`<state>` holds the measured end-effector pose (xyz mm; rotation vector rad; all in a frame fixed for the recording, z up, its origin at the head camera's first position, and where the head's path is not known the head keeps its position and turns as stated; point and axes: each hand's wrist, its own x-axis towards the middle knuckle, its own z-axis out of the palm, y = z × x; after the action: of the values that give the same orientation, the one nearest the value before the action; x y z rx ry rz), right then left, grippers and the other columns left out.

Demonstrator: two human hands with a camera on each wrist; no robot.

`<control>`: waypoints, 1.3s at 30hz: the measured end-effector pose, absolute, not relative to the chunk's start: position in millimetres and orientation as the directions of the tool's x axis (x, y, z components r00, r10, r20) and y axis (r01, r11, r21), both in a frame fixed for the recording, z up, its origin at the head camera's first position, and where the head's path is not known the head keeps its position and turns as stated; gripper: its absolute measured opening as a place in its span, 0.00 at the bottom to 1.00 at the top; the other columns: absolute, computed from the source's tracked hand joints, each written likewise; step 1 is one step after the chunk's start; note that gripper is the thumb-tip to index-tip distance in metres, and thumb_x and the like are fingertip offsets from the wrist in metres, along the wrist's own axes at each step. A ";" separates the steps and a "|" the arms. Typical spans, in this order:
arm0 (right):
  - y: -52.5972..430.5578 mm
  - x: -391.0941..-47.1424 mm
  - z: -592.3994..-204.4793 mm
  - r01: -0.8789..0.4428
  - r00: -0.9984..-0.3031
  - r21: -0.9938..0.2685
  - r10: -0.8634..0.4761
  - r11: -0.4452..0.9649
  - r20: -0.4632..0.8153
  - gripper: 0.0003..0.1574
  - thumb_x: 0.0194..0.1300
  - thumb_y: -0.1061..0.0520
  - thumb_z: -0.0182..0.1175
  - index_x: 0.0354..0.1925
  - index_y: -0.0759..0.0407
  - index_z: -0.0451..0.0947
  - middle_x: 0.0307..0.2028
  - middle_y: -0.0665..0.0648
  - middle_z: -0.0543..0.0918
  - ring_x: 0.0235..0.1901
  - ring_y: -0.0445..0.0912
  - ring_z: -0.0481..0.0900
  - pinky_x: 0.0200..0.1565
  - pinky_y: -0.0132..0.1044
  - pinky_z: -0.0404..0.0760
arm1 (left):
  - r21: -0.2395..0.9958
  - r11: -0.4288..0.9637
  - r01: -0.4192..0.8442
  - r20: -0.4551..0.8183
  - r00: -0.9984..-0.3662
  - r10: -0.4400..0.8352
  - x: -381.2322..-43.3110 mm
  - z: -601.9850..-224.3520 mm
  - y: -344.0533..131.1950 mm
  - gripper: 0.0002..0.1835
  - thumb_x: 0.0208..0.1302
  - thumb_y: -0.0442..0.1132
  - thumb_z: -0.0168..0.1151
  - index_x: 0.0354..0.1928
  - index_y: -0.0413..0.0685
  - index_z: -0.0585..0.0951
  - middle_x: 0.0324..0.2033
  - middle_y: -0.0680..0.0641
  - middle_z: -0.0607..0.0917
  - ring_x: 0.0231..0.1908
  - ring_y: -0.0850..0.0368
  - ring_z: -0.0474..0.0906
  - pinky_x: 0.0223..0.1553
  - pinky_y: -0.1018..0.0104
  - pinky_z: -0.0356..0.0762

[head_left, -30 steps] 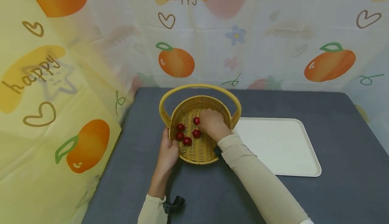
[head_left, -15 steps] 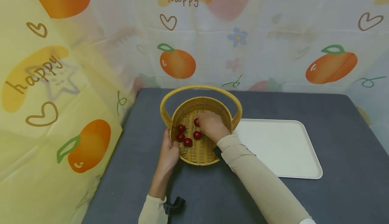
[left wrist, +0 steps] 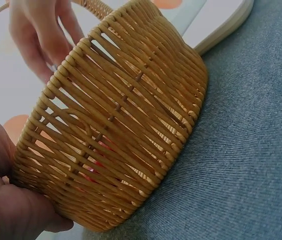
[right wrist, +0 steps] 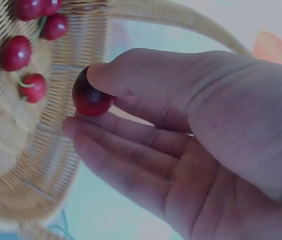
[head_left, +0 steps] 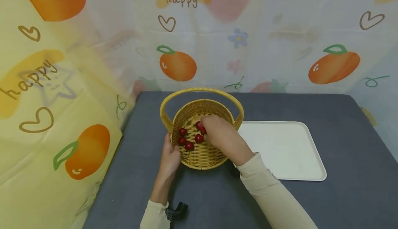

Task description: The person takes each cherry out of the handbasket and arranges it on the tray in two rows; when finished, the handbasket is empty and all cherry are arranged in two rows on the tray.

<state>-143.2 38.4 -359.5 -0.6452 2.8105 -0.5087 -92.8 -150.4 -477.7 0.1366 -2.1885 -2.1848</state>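
Note:
A yellow woven basket [head_left: 202,160] with a tall arched handle stands on the dark table. Several red cherries [head_left: 189,146] lie inside, mostly on its left half. My left hand [head_left: 169,160] holds the basket's left side, with the thumb at the rim; in the left wrist view that hand [left wrist: 11,205] is at the lower left against the weave. Over the basket, my right hand [head_left: 222,134] pinches one cherry [right wrist: 92,97] between thumb and fingers, and the right wrist view shows its other fingers stretched out below the fruit.
Right of the basket lies a white rectangular tray [head_left: 289,149], partly behind the right forearm. The dark grey tabletop [head_left: 348,135] runs back to a fruit-printed cloth [head_left: 211,49]. A yellowish printed cloth [head_left: 71,111] hangs along the left.
My right hand has lifted from the basket's floor, and a cherry now shows at its fingertips. The left hand keeps its hold on the basket's side.

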 end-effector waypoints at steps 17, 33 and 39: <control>149.6 -70.0 -315.8 -0.461 -0.887 -0.476 -0.381 0.749 0.261 0.19 0.64 0.68 0.71 0.53 0.58 0.84 0.50 0.52 0.84 0.47 0.51 0.83 0.50 0.51 0.84 | 0.999 0.003 -0.047 -0.047 -0.993 -0.105 -89.2 -478.4 -158.4 0.38 0.75 0.21 0.34 0.84 0.46 0.47 0.81 0.41 0.56 0.80 0.48 0.52 0.79 0.48 0.51; 184.3 -110.9 -391.8 -0.321 -0.946 -0.498 -0.255 0.806 0.198 0.21 0.64 0.71 0.69 0.56 0.68 0.82 0.53 0.66 0.83 0.51 0.60 0.83 0.52 0.56 0.83 | 0.997 -0.072 -0.012 -0.017 -0.997 -0.073 -92.1 -481.7 -152.1 0.38 0.74 0.19 0.35 0.84 0.43 0.49 0.80 0.38 0.58 0.80 0.45 0.54 0.79 0.47 0.53; 184.6 -120.4 -423.9 -0.261 -0.965 -0.499 -0.237 0.826 0.113 0.22 0.66 0.70 0.68 0.58 0.69 0.80 0.54 0.67 0.83 0.53 0.61 0.83 0.56 0.57 0.83 | 0.993 -0.118 -0.006 -0.013 -0.998 -0.058 -93.8 -480.6 -148.4 0.39 0.73 0.18 0.34 0.84 0.43 0.48 0.81 0.38 0.57 0.80 0.45 0.51 0.79 0.47 0.50</control>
<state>-120.4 184.6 -423.9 -0.4153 3.0457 -0.8431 -93.8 -148.4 -480.6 0.0750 -2.0626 -2.3224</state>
